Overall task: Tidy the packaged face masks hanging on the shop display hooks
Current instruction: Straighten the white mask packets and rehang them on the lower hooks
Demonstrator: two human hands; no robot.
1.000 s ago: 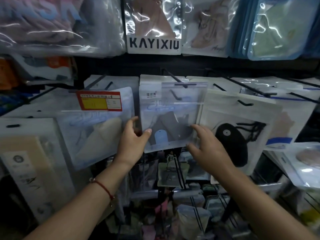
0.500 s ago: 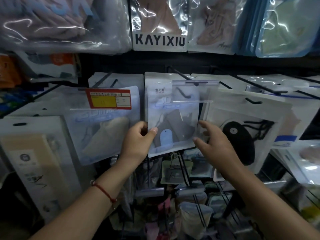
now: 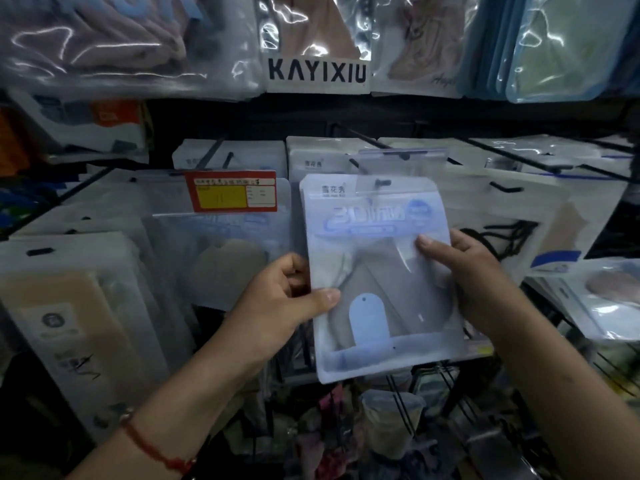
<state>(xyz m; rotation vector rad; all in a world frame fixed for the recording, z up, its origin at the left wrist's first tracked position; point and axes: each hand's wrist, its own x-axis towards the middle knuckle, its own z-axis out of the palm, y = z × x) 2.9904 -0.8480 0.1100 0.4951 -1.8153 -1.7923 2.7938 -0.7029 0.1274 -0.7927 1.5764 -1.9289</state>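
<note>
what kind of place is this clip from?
Most likely a small shop's display wall. Rows of packaged masks hang on black wire hooks, one pack carries a red and yellow price label, and both hands hold a mask pack in front of it.

A frosted, blue-printed mask packet (image 3: 377, 271) with a grey mask and pale blue tab inside stands upright, slightly tilted, in front of the middle row of white and clear mask packets (image 3: 408, 161) hanging on black display hooks (image 3: 363, 142).
</note>
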